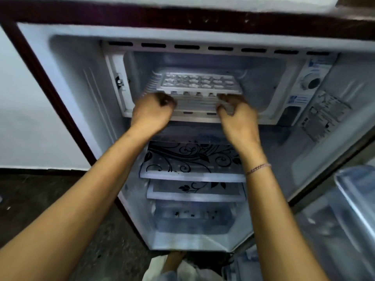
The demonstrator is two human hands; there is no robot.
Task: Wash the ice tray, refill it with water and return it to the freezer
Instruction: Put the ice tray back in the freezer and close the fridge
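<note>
The tray (197, 83) lies flat inside the freezer (263, 82), the box at the top of the open fridge (67, 78). It is a pale, hard plastic rectangle with two rows of small moulded cups; the blur hides what the cups hold. It sits on the freezer's ribbed white floor, its long near edge facing the person, set back from the opening.

Both hands reach in at that near edge. The left hand (153, 112) is at the tray's near left corner, its fingers (162, 98) curled tight over the rim with the thumb tucked below. The right hand (238, 116) is at the near right corner, its fingers (225, 98) bent round the rim in a pinch, with a bit of white plastic showing between them. A thin beaded bracelet (258, 168) circles the right wrist.

A row of dark slots runs above the freezer, and a round dial (310, 83) sits to its right, over a printed label (324, 116). Below, a glass shelf (190, 159) bears black scrollwork. The door (355, 199) hangs open at right.
</note>
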